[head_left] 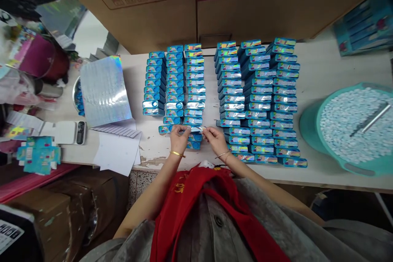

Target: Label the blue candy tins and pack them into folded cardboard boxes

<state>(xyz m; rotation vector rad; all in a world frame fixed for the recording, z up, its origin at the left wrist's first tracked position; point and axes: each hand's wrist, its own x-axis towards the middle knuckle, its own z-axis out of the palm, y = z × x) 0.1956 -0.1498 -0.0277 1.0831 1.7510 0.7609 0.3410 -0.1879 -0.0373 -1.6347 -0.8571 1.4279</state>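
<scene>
Between my hands a narrow, shiny whitish strip (pixel 195 129), which looks like a sticker, spans above the front of a row of small blue boxes (pixel 194 145). My left hand (pixel 179 140) pinches its left end between thumb and finger, close to the lowest box of the neighbouring row. At the strip's right end, my right hand (pixel 217 141) has its thumb and fingertips pressed together. More blue boxes (pixel 236 131) stand in rows just to the right of that hand, their upper edges covered with shiny bands.
A turquoise tub (pixel 313 120) of small white pieces, with a metal tube (pixel 376 118) on top, stands at the right. Large cartons (pixel 159 20) close off the back. Silvery sticker sheets (pixel 104 92), papers (pixel 115 155) and a white device (pixel 69 132) lie at the left.
</scene>
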